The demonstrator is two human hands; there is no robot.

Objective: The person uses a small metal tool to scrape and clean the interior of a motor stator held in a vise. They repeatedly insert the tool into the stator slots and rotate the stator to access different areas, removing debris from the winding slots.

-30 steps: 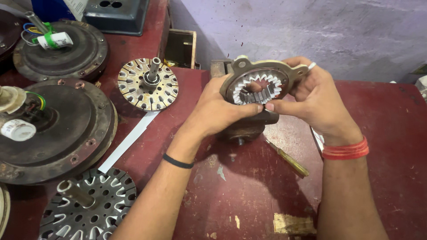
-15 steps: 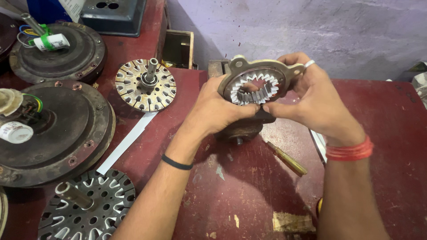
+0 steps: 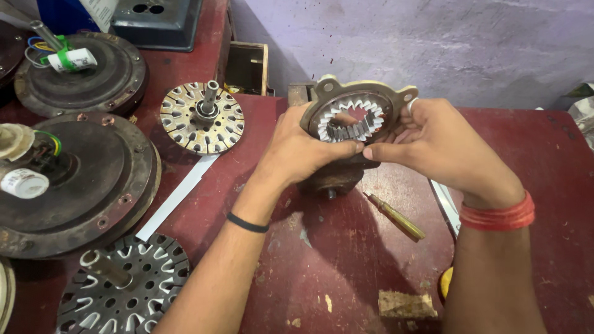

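Head view: both hands are up over the red worktop (image 3: 346, 266), and the motor housing (image 3: 359, 117) sits right between them, lifted and tilted so its open face looks back at the camera. Inside it, a ring of pale metal teeth (image 3: 352, 120) circles a hollow middle. The left hand (image 3: 303, 151) wraps the housing's left rim, grip clamped on it, thumb stretched across the lower edge. The right hand (image 3: 439, 145) cups the right rim, also closed on the housing, its thumb meeting the left thumb tip to tip just under the teeth. A ring shows on one right finger, red bands at that wrist, a black band on the left.

Directly under the housing, a dark round part (image 3: 331, 179) rests on the worktop, mostly hidden by the hands. A yellow-handled screwdriver (image 3: 396, 218) lies just right of it. Further left stand a slotted rotor with shaft (image 3: 202, 117), two big dark fan covers (image 3: 80, 179) with wiring, and a grey slotted disc (image 3: 124, 287) at the near edge.
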